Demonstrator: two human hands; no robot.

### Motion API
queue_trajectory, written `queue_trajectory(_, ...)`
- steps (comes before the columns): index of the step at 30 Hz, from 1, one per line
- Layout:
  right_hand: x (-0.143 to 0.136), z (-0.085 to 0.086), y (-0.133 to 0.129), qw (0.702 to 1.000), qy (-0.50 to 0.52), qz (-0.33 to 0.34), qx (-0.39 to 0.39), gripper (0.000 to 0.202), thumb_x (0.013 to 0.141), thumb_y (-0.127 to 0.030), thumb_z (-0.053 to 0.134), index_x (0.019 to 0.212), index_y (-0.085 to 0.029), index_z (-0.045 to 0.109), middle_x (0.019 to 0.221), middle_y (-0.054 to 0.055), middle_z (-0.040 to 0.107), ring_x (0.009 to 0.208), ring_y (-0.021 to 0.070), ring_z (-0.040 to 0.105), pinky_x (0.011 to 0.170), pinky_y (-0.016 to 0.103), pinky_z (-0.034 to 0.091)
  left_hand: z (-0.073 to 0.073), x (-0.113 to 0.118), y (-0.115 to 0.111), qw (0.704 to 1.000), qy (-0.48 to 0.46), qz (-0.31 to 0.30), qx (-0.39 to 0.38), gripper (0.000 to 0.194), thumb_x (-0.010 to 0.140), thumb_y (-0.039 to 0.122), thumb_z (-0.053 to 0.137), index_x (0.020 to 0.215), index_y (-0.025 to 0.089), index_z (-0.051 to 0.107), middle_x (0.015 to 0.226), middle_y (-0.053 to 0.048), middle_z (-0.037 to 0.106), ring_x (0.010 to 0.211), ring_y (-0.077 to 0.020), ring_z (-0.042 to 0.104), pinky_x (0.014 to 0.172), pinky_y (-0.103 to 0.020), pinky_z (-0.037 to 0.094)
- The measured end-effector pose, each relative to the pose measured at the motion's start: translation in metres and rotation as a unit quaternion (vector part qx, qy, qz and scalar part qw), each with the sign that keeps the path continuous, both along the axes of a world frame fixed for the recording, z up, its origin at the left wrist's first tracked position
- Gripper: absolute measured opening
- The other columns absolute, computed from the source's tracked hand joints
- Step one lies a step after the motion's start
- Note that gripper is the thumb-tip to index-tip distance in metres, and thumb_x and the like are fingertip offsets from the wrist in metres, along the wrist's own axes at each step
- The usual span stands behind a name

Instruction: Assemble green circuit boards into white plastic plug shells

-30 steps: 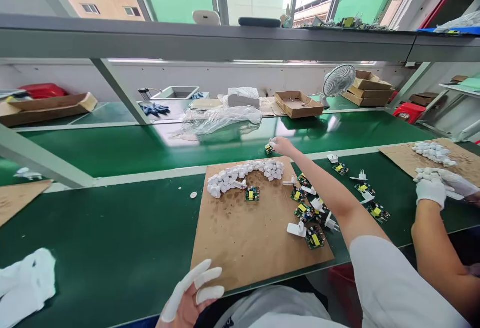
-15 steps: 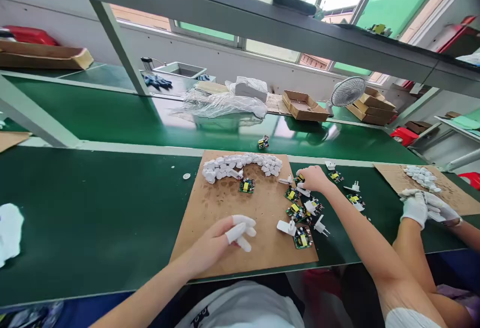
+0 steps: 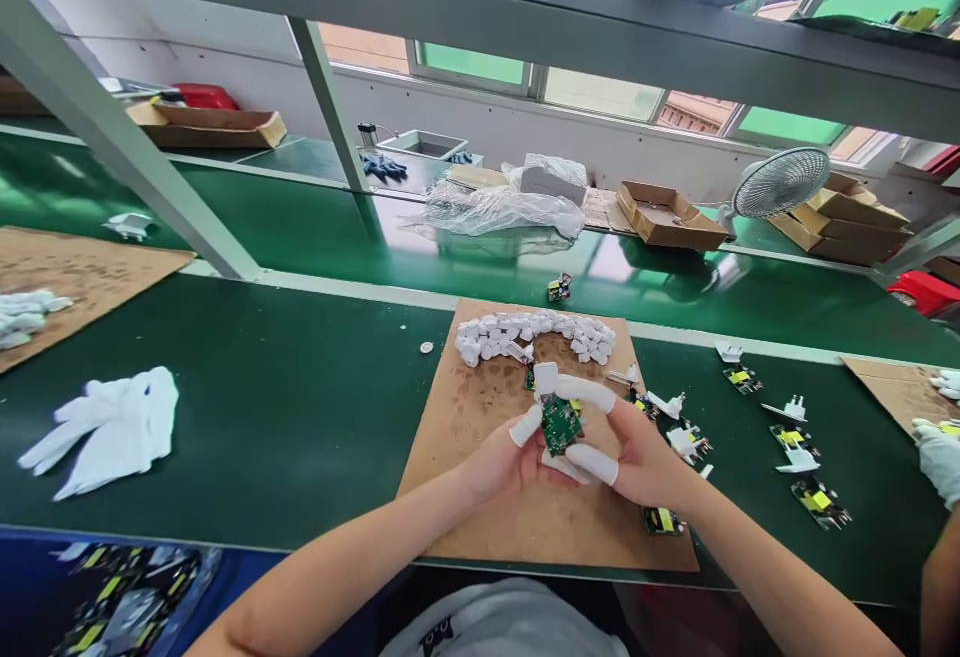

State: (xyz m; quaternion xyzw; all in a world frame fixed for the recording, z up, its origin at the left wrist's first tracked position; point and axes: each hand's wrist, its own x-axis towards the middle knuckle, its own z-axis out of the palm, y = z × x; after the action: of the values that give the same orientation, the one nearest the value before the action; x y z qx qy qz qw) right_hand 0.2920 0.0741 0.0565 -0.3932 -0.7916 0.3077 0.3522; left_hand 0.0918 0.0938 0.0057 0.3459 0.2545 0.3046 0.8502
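Observation:
Between both hands, above the cardboard sheet [image 3: 465, 527], is a small green circuit board [image 3: 561, 424] with its underside facing me. A white plastic plug piece [image 3: 546, 378] stands at its upper end. My left hand [image 3: 504, 457] pinches the board's left edge, and my right hand [image 3: 634, 442] grips it from the right. White finger covers are on several of my fingertips. Behind the hands lies an arc of white plastic pieces [image 3: 495, 335]. Another circuit board, mostly hidden by my hands, rests under that arc. More boards and plug pieces [image 3: 686, 442] lie right of the sheet.
A white glove [image 3: 112, 427] lies on the green bench at left. Further boards [image 3: 821, 504] are at right, near a co-worker's gloved hand [image 3: 941, 462]. One board [image 3: 559, 287] sits on the back belt. Boards fill a blue bin [image 3: 202, 587] below the bench edge.
My right hand has come from the board pile at right to the middle, bringing a circuit board. My left hand has closed on it too. The view has swung left.

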Motion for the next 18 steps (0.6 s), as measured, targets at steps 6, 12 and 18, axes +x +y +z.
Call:
queue_trajectory(6,0.003,0.013,0.046,0.969,-0.227,0.029,0.092,0.033,0.102,-0.032,0.062,0.134,-0.027,0.066,0.141,0.012,0.070,0.129,0.0271,0.067,0.108,0.044,0.056,-0.007,-0.010,0.010,0.983,-0.007,0.169,-0.078,0.029,0.094,0.039,0.076,0.109,0.015,0.069,0.089,-0.008,0.080,0.066,-0.0187,0.075,0.062,-0.029,0.062)
queue_trajectory(12,-0.001,-0.003,0.143,0.899,-0.417,-0.099,0.086,0.024,0.094,-0.016,0.068,0.118,-0.013,0.072,0.125,0.021,0.070,0.119,0.0354,0.066,0.102,0.048,0.055,-0.009,-0.008,0.019,0.968,0.050,0.211,-0.122,0.020,0.105,0.026,0.056,0.110,0.010,0.066,0.082,-0.010,0.079,0.053,-0.0158,0.072,0.050,-0.024,0.057)
queue_trajectory(18,-0.026,-0.024,0.171,0.851,-0.515,-0.070,0.077,0.022,0.101,-0.028,0.070,0.120,-0.016,0.070,0.130,0.010,0.070,0.117,0.0260,0.069,0.102,0.049,0.058,-0.011,-0.008,0.023,0.964,0.076,0.220,-0.129,0.020,0.106,0.025,0.052,0.106,0.010,0.065,0.082,-0.010,0.079,0.049,-0.0144,0.070,0.046,-0.023,0.055)
